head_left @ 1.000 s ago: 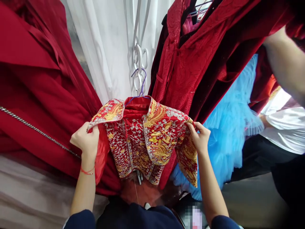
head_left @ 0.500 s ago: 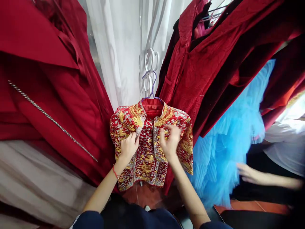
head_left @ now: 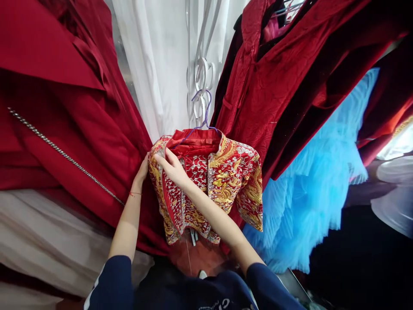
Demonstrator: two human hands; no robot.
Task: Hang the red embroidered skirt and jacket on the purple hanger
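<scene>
A small red jacket [head_left: 226, 176] with gold and silver embroidery hangs in front of me on a purple wire hanger [head_left: 201, 116]. My right hand [head_left: 171, 168] reaches across and pinches the edge of the jacket's left front panel near the collar, folding it open. My left hand [head_left: 143, 172] is behind that same panel at the jacket's left shoulder; its fingers are mostly hidden by the cloth.
Dark red garments hang at left [head_left: 64, 107], one with a silver chain [head_left: 64, 157], and at upper right [head_left: 290, 73]. A white curtain [head_left: 161, 56] hangs behind. A blue tulle dress [head_left: 316, 181] is at right. Pale fabric [head_left: 48, 241] lies lower left.
Both hands left the jacket's front middle and moved to its left side. My right hand now pulls the left panel open, and my left hand has gone behind it.
</scene>
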